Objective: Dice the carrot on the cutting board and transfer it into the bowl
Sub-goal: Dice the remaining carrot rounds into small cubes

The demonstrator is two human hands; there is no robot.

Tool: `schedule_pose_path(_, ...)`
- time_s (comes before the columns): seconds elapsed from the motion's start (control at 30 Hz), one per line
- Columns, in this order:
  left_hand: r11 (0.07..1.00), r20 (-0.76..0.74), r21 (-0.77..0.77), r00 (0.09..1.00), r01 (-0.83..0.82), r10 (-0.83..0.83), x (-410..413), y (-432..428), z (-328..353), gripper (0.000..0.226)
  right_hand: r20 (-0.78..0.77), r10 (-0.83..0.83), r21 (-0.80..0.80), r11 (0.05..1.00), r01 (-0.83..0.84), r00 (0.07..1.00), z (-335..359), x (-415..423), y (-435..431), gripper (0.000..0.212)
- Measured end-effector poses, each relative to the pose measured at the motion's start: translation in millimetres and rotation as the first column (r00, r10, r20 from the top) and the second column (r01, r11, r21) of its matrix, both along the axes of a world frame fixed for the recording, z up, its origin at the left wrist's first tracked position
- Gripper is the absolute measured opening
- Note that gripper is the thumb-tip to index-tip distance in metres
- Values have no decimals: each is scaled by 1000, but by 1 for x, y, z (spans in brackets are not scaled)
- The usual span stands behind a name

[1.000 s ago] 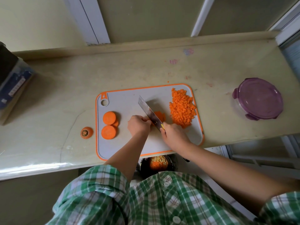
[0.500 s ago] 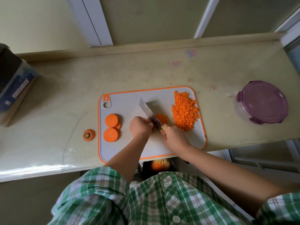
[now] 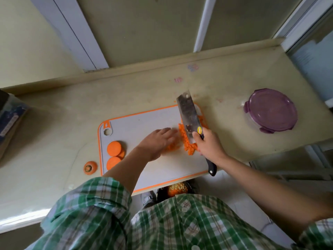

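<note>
head | has swung cleaver (image 3: 189, 120) up from the chop, flat now over diced carrot (image 3: 187, 144) | grips it in right hand (image 3: 210, 146); spreads left hand (image 3: 158, 141) open, pushing dice toward blade (likely to load it) | keeps carrot rounds (image 3: 114, 148) aside on cutting board (image 3: 137, 123), uncut | leaves bowl (image 3: 177, 189) below bench (image 3: 54, 123) edge, ready to catch
</note>
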State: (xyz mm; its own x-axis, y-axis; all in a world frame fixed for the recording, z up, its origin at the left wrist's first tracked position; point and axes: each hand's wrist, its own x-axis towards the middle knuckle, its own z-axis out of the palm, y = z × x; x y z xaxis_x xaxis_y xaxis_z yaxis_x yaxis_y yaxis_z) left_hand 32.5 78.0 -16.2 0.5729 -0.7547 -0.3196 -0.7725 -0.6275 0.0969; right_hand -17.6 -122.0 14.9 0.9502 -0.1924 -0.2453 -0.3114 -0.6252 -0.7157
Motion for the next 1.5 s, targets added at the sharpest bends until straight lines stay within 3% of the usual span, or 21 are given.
schedule_pose_path(0.13, 995, -21, 85, 999, 50, -48, 9, -6, -1, 66, -71, 3, -8, 1000, -4, 997, -3, -7, -2, 23)
schedule_pose_path(0.23, 999, -11, 35, 999, 35, -34, 9, -5, -2, 46, -64, 16, 9, 1000, -15, 998, -1, -8, 0, 30)
schedule_pose_path(0.3, 1000, -20, -3, 1000, -10, 10, 5, -2, -6, 40, -99, 21, 35, 999, -18, 995, -2, -7, 2, 24)
schedule_pose_path(0.4, 973, -36, -64, 975, -221, 219, -5, 0, -12, 37, -109, 52, 34, 998, -49, 993, -3, -6, 6, 26)
schedule_pose_path(0.5, 875, -70, -94, 880, -474, 469, -19, -5, -13, 42, -116, 83, -20, 996, -86, 990, -4, -3, 11, 29)
schedule_pose_path(0.63, 776, -51, -139, 787, -615, 614, -30, -9, -13, 47, -119, 113, -22, 993, -117, 986, -4, -2, 18, 28)
schedule_pose_path(0.73, 761, -39, -223, 786, -609, 617, -32, -5, -11, 53, -132, 91, 17, 996, -89, 987, -6, -4, 16, 25)
schedule_pose_path(0.87, 830, 27, -330, 874, -450, 485, -37, -9, -12, 34, -146, 61, 37, 998, -57, 987, -6, -10, 12, 27)
schedule_pose_path(1.07, 879, 63, -164, 885, -447, 462, -42, -23, -14, 18, -165, 77, -5, 997, -79, 983, -14, -15, 9, 26)
schedule_pose_path(1.23, 837, 37, -234, 855, -495, 517, -43, -9, -18, 29, -151, 109, -57, 991, -118, 982, -17, -16, 9, 25)
schedule_pose_path(1.4, 729, -76, -272, 770, -628, 634, -37, -5, -20, 77, -155, 205, -202, 951, -234, 967, -18, -18, 15, 35)
schedule_pose_path(1.5, 757, -81, -215, 784, -617, 615, -33, -4, -22, 81, -168, 228, -289, 919, -269, 959, -22, -21, 18, 28)
